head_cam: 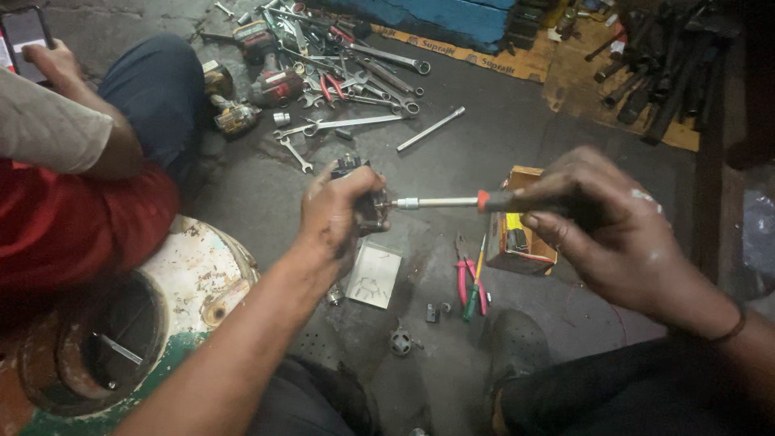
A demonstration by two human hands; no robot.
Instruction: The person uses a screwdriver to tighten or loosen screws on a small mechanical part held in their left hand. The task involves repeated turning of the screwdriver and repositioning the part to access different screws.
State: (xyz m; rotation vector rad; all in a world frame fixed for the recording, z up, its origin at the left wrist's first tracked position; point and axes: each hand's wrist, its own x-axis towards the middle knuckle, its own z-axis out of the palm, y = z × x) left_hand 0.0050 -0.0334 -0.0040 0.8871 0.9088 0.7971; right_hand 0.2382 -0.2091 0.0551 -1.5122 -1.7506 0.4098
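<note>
Mostly the dim light hides detail: the right edge of the frame is nearly black, and the dark tools (pixel 654 69) at the upper right blur into one heap. At the left edge a second person (pixel 73 186) in red with a pale sleeve is cut off by the frame; their hand (pixel 48 60) at the upper left holds a phone that is only partly in view. Below them, a rusty round drum (pixel 194 274) with flaking white and green paint fills the lower left. At the upper middle a pile of wrenches (pixel 355 89) and drills lies scattered on the dark floor. A small cardboard box (pixel 517 238) sits right of centre, half hidden behind the right hand. Pink-handled pliers (pixel 464 278) and a flat pale tray (pixel 373 274) lie on the floor below the hands.

The left hand (pixel 335 214), at centre, is closed around a small dark part (pixel 363 198); the fingers cover most of it, so its shape is unclear. The right hand (pixel 613 230) is wrapped tightly round the handle of a screwdriver (pixel 452 202), whose shaft runs level to the left, its tip meeting the part.
</note>
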